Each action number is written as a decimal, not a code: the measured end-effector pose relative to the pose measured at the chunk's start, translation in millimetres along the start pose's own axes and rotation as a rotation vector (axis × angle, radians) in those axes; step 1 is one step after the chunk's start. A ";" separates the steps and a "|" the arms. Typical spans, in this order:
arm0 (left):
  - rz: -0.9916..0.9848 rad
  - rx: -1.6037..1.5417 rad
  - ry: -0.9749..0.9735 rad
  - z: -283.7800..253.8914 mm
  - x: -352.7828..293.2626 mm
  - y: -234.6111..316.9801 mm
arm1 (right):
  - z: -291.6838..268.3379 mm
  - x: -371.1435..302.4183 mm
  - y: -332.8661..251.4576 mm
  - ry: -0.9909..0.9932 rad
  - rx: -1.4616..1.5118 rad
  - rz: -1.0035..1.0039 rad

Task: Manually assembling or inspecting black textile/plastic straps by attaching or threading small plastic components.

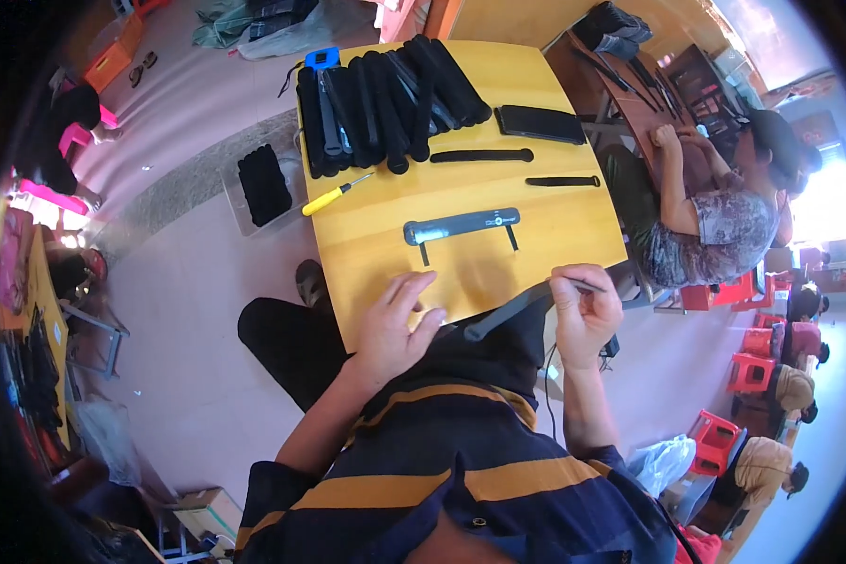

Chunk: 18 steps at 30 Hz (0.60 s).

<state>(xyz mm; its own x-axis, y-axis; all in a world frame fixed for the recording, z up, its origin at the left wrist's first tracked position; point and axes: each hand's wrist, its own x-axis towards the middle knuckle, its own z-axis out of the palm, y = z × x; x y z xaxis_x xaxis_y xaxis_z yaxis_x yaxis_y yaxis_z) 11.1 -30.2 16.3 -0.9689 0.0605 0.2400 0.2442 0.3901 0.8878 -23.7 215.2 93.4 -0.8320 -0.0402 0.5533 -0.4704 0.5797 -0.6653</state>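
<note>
My right hand (587, 315) pinches one end of a long dark strap (512, 313) at the table's near right edge. The strap's rounded end slants down to the left, past the edge. My left hand (399, 324) is raised by the near edge, fingers spread, holding nothing. Beyond my hands lies a grey-black strip-shaped piece (461, 227) with pale printing and two short black tabs toward me. Two black straps, a longer one (481, 156) and a shorter one (562, 181), lie farther back. A thick pile of black straps (385, 108) covers the far left.
A yellow-handled pointed tool (324, 200) lies at the left edge of the yellow table (367, 244). A black phone (540, 124) and a small blue device (322, 59) sit at the back. A clear bin (240, 202) of black pieces stands left. Another person (714, 221) sits at right.
</note>
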 end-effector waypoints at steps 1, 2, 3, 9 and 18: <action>0.003 -0.084 -0.028 -0.2 1.9 2.9 | 6.2 1.2 -7.5 0.081 0.218 0.135; -0.001 -0.080 -0.031 2.7 1.3 -2.5 | 12.3 1.9 -11.7 0.162 0.438 0.271; -0.103 -0.326 -0.140 5.6 1.3 -8.6 | 19.0 4.2 -11.5 0.200 0.490 0.304; -0.627 -1.234 -0.362 -0.7 -8.6 -24.2 | 42.7 1.0 20.3 0.254 0.683 0.490; -0.580 -0.975 -0.074 14.2 -7.1 -20.6 | 63.7 6.6 53.8 0.142 0.849 0.623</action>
<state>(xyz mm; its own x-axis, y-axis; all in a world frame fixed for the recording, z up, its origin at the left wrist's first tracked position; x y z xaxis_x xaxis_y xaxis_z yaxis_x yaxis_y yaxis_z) 12.4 -25.6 -9.3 -0.9381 0.1708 -0.3014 -0.3461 -0.5024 0.7923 -73.2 194.3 29.3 -0.9807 0.1950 0.0115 -0.0697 -0.2946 -0.9531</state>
